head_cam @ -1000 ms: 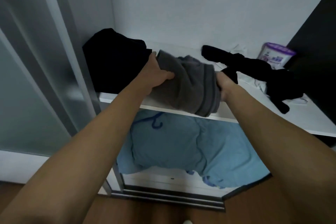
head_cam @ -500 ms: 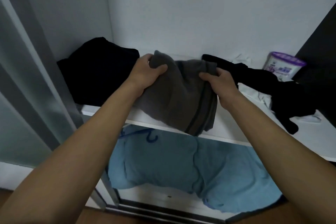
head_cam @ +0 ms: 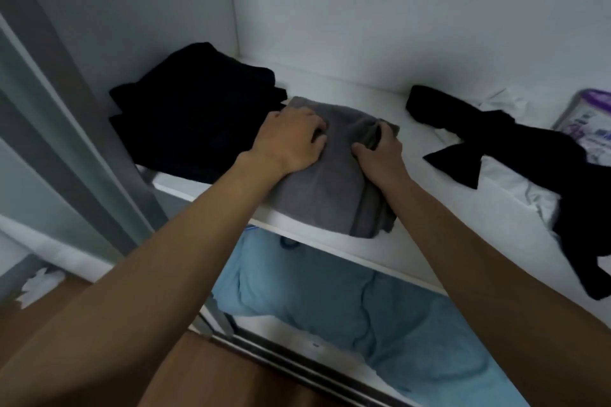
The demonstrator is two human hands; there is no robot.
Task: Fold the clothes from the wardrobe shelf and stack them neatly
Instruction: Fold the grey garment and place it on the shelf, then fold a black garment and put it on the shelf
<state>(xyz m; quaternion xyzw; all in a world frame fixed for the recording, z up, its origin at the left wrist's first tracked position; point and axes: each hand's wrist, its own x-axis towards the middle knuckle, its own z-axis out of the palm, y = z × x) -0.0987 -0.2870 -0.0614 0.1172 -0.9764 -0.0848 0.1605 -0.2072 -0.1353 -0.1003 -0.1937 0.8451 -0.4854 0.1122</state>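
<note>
Your left hand point(head_cam: 291, 139) curls its fingers onto the folded grey garment point(head_cam: 317, 195); your right hand point(head_cam: 380, 154) pinches a fold. The purple-lidded tub point(head_cam: 590, 122) has a label too blurred to read.

pile point(head_cam: 198, 116) left | garment point(head_cam: 330, 195) centre on shelf point(head_cam: 330, 82) | loose clothes point(head_cam: 515, 145) right

You're looking at a dim, bluish, soft picture — edges bowed by the wide lens, black clothes point(head_cam: 198, 116) lost in shadow.
</note>
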